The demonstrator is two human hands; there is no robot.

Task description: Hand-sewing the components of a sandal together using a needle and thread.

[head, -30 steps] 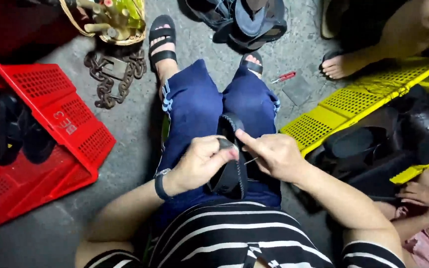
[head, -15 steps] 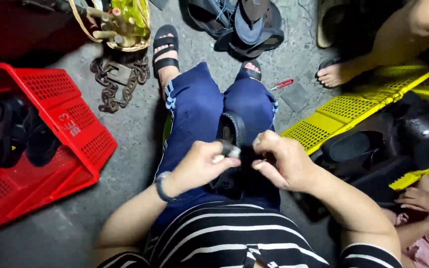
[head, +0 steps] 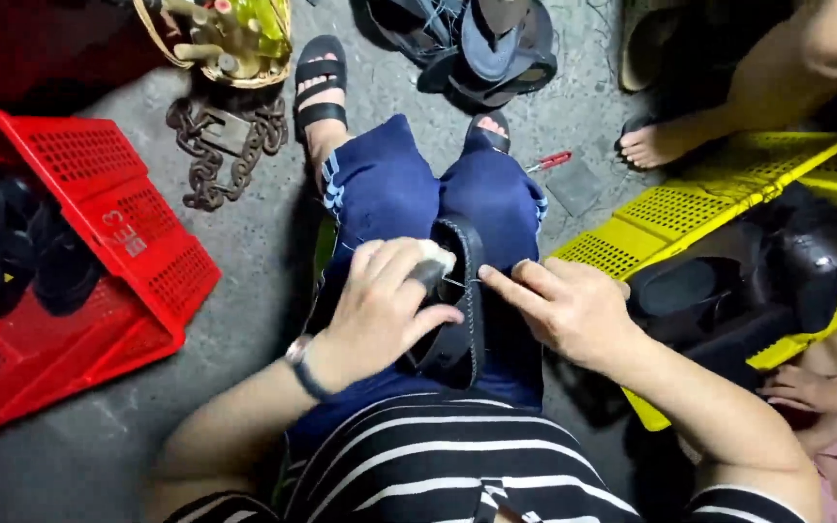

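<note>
Black leather is what I see at the centre of the frame: a dark shoe sole (head: 457, 310) with stitching along its edge lies across my lap on the blue trousers (head: 409, 194), just below the knees. My left hand (head: 380, 310) is curled over the sole's left side, fingers wrapped around it and the thumb pressing in low, with a pale wrapped tool handle (head: 433, 263) gripped near the fingertips. My right hand (head: 564, 305) sits just right of the sole, index finger stretched out toward the stitched edge and the other fingers loosely bent; a thin thread seems to run between the two hands, though I cannot tell whether the right hand pinches it. At the left edge a red plastic crate (head: 118, 213) holds dark sandals, and a rusty chain (head: 225, 155) lies on the concrete floor in the upper left, below a woven basket (head: 230, 34). A pile of dark sandals (head: 477, 44) sits at top centre, and a small red-handled tool (head: 549, 162) lies near my right foot. A yellow crate (head: 709, 199) fills the right side, with another person's bare foot (head: 656, 145) beside it
</note>
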